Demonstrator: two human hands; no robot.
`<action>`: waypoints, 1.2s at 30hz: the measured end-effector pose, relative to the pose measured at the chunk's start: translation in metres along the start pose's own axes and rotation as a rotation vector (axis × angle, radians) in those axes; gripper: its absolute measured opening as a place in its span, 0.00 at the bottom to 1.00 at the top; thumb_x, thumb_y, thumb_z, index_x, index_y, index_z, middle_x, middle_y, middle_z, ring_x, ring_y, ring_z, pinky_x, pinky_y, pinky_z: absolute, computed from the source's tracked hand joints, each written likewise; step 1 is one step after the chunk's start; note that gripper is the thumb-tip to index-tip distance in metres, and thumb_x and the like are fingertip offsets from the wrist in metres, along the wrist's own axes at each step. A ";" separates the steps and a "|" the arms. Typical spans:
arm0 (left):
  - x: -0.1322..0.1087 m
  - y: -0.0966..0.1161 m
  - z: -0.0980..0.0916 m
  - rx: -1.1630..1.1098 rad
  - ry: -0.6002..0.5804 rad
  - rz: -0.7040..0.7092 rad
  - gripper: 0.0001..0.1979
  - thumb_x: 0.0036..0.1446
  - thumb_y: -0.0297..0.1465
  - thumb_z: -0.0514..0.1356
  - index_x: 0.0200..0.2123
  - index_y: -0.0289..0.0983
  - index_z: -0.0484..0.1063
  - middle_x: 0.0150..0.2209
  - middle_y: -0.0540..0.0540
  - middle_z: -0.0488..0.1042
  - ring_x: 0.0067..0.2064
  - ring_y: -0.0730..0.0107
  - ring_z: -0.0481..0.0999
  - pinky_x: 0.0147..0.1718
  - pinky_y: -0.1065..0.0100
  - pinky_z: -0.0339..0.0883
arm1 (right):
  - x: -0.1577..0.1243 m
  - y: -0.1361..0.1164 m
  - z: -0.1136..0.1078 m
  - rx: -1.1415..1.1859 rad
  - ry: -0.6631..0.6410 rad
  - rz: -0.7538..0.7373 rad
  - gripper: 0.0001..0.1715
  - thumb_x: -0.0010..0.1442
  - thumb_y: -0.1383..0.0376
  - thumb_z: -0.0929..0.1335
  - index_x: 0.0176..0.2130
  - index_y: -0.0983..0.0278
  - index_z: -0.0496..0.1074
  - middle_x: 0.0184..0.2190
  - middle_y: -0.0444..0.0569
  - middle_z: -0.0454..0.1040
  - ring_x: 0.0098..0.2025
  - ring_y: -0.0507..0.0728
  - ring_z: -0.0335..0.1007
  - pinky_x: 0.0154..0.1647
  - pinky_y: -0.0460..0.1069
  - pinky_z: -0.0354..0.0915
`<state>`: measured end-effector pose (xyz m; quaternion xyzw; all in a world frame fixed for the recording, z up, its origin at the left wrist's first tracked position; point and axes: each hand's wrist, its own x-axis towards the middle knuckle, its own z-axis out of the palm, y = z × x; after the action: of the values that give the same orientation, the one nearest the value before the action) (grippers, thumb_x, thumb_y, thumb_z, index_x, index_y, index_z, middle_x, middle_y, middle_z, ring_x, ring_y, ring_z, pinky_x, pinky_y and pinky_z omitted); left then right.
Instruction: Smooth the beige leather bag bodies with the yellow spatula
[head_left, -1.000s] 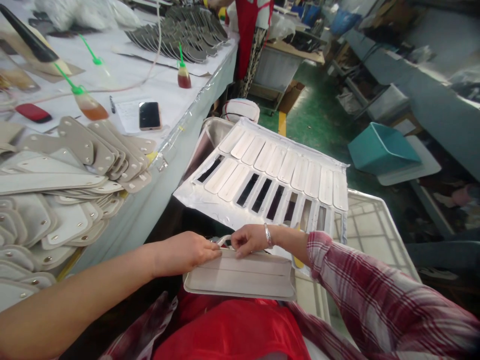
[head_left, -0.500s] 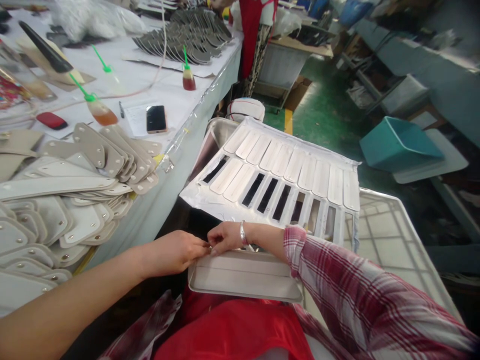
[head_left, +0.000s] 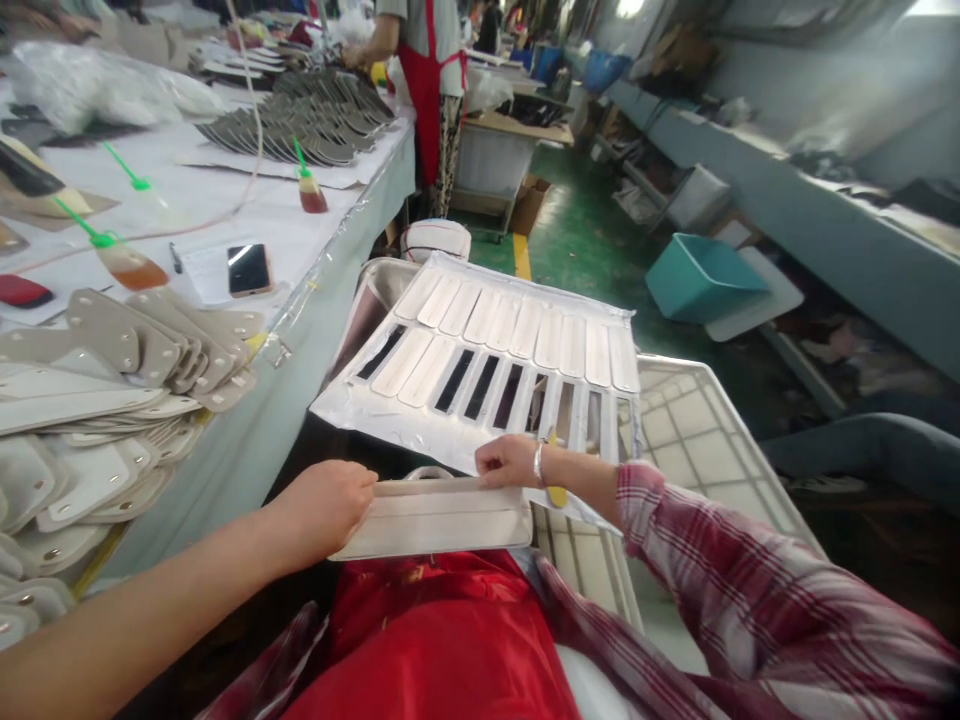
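A flat beige leather panel (head_left: 439, 520) with a narrow strap along its top edge rests on my red apron. My left hand (head_left: 324, 510) grips its left end, fingers curled round the edge. My right hand (head_left: 508, 462), with a silver bracelet at the wrist, pinches the strap at the panel's upper right corner. Just beyond both hands lies a white slotted board (head_left: 420, 420) carrying several pale strips, some slots showing dark.
A white table (head_left: 315, 210) on my left holds stacks of beige leather pieces (head_left: 112, 400), glue bottles with green nozzles (head_left: 120, 262), a phone (head_left: 248, 269) and grey pieces. A white crate (head_left: 697, 430) is at right, a teal bin (head_left: 697, 275) on the green floor. A person in a red apron (head_left: 424, 70) stands beyond.
My hands were pinched together at the panel's top middle; now they are spread apart to its two ends. The view has tilted up and shifted.
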<state>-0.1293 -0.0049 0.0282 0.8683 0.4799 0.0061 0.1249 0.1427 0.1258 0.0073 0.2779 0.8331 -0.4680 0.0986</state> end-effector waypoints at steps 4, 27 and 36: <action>0.017 0.051 0.008 -0.132 0.121 0.097 0.13 0.59 0.30 0.52 0.45 0.35 0.70 0.48 0.42 0.72 0.50 0.61 0.69 0.51 0.59 0.62 | -0.048 -0.022 0.034 -0.110 0.494 -0.183 0.11 0.53 0.62 0.68 0.38 0.64 0.70 0.35 0.49 0.71 0.38 0.55 0.65 0.41 0.49 0.60; 0.035 0.119 0.048 -0.315 0.290 -0.098 0.07 0.57 0.27 0.53 0.30 0.37 0.72 0.39 0.46 0.73 0.42 0.65 0.67 0.44 0.61 0.62 | -0.082 -0.014 0.135 -0.273 1.045 -0.047 0.08 0.56 0.67 0.64 0.27 0.61 0.70 0.37 0.47 0.73 0.47 0.56 0.63 0.59 0.58 0.47; 0.047 0.126 0.038 -0.232 0.134 -0.232 0.04 0.53 0.26 0.55 0.28 0.37 0.68 0.37 0.45 0.68 0.40 0.63 0.66 0.41 0.61 0.63 | -0.077 -0.024 0.139 -0.242 1.045 0.115 0.06 0.50 0.71 0.65 0.24 0.61 0.67 0.39 0.49 0.70 0.48 0.59 0.61 0.54 0.57 0.52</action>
<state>0.0058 -0.0372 0.0146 0.7844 0.5804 0.1049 0.1920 0.1795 -0.0285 -0.0180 0.5057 0.8024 -0.1618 -0.2723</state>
